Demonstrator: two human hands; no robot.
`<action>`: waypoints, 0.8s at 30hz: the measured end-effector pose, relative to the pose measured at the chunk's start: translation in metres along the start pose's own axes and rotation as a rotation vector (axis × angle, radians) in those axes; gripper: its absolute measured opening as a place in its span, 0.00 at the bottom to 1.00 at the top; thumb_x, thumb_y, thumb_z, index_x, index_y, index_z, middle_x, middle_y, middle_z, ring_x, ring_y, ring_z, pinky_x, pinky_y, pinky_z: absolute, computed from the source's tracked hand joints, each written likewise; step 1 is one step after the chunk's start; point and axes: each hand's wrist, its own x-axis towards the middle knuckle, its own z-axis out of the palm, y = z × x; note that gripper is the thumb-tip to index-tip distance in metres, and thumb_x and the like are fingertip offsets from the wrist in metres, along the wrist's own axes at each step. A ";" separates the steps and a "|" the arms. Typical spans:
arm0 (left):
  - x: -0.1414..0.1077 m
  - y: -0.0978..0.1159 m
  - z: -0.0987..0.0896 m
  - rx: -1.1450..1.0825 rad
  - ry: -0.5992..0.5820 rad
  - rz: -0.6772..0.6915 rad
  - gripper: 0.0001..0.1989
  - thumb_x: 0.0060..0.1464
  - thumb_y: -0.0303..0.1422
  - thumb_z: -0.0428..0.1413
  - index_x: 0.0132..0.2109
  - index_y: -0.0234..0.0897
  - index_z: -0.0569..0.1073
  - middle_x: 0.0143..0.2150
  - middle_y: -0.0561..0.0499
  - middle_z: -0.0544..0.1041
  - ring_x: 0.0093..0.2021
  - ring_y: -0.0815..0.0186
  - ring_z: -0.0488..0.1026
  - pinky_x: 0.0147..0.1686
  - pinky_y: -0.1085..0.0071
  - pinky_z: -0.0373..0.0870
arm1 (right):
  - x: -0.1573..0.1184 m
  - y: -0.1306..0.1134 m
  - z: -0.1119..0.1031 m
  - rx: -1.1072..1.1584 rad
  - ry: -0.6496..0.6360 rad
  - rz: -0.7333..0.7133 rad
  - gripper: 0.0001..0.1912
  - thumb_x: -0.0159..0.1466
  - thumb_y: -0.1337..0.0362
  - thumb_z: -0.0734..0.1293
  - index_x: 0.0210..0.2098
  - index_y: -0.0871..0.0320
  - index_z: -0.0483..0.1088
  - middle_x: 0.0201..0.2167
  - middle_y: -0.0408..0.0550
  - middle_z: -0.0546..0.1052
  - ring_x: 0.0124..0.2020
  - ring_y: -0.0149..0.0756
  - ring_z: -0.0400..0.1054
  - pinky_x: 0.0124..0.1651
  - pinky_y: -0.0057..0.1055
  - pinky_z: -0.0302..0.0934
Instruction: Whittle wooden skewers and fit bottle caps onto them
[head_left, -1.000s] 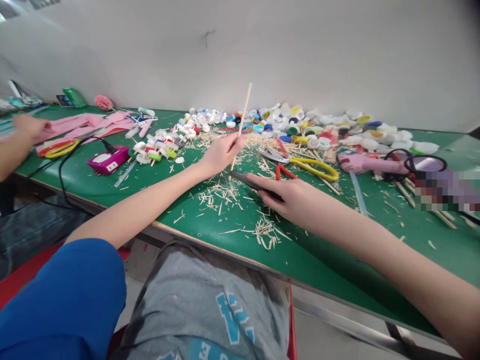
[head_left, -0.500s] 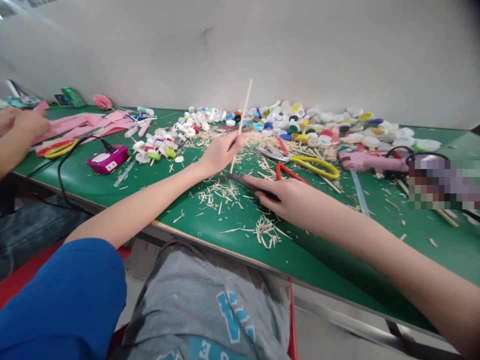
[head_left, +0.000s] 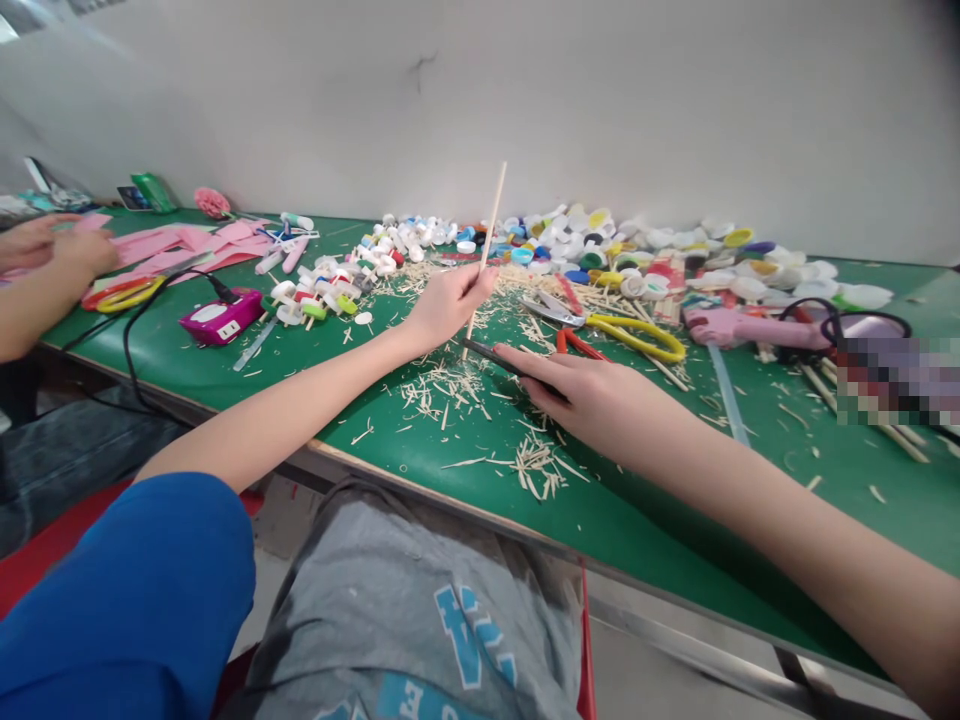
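My left hand (head_left: 450, 300) is closed around a thin wooden stick (head_left: 493, 215), which stands nearly upright, leaning a little to the right at its top. In my right hand (head_left: 559, 385) is a dark narrow knife (head_left: 495, 355), its tip at the lower end of the stick. My index finger stretches along the knife's top. Wood shavings (head_left: 442, 390) lie scattered under both hands, with a thicker clump (head_left: 540, 465) nearer me.
Yellow-handled snips (head_left: 637, 335) and red-handled pliers (head_left: 581, 343) lie right of my hands. Bottle caps (head_left: 585, 240) pile along the wall, beside a pink glue gun (head_left: 750, 328). Left are a magenta power box (head_left: 221, 318) with a cable and a co-worker's hands (head_left: 75, 250) at pink strips (head_left: 172, 245).
The view has shifted slightly, moving the scene a little rightward. The knife tip is slightly higher against the stick's lower end. Both hands keep their grip.
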 end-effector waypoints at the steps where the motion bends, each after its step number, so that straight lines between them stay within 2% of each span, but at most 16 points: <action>1: 0.000 0.000 0.000 -0.019 0.008 -0.017 0.22 0.62 0.44 0.44 0.23 0.36 0.56 0.17 0.58 0.56 0.19 0.77 0.55 0.23 0.75 0.53 | 0.000 0.000 0.000 -0.010 -0.006 0.002 0.25 0.69 0.58 0.53 0.65 0.45 0.58 0.33 0.46 0.72 0.28 0.24 0.62 0.30 0.23 0.52; 11: -0.001 0.001 0.001 -0.090 0.026 -0.020 0.25 0.60 0.48 0.46 0.22 0.36 0.56 0.16 0.58 0.56 0.18 0.78 0.54 0.21 0.75 0.51 | -0.001 0.001 0.000 -0.061 0.019 0.015 0.25 0.70 0.57 0.52 0.65 0.39 0.55 0.32 0.43 0.71 0.27 0.24 0.59 0.29 0.23 0.48; 17: 0.001 0.003 0.001 -0.095 0.020 -0.013 0.26 0.59 0.50 0.46 0.21 0.36 0.56 0.16 0.58 0.56 0.17 0.78 0.54 0.20 0.75 0.51 | 0.001 0.000 -0.005 0.048 0.005 0.009 0.24 0.68 0.58 0.56 0.63 0.44 0.61 0.32 0.44 0.72 0.23 0.20 0.57 0.28 0.21 0.49; 24: 0.000 0.004 0.002 -0.124 0.011 -0.061 0.26 0.59 0.49 0.47 0.21 0.36 0.56 0.14 0.59 0.57 0.16 0.78 0.56 0.20 0.75 0.54 | 0.002 -0.004 -0.010 0.050 -0.012 0.025 0.24 0.67 0.56 0.57 0.62 0.45 0.63 0.31 0.45 0.74 0.23 0.22 0.58 0.27 0.21 0.48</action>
